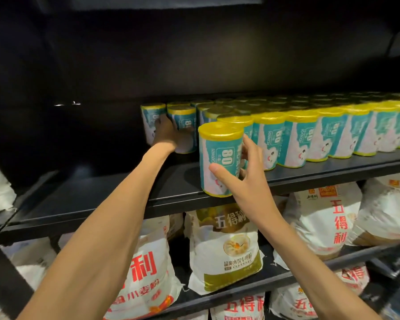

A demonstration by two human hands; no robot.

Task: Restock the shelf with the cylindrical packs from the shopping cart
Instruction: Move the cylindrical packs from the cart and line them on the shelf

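Most of the shelf (pixel 102 199) is stocked. A front pack (pixel 219 158) at centre frame is gripped by the right hand (pixel 245 179); a rear pack (pixel 183 128) is seemingly clasped by the left hand (pixel 169 135); bare shelf remains lower left.

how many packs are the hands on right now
2: the right hand holds the front pack at the shelf edge; the left hand touches a rear pack.
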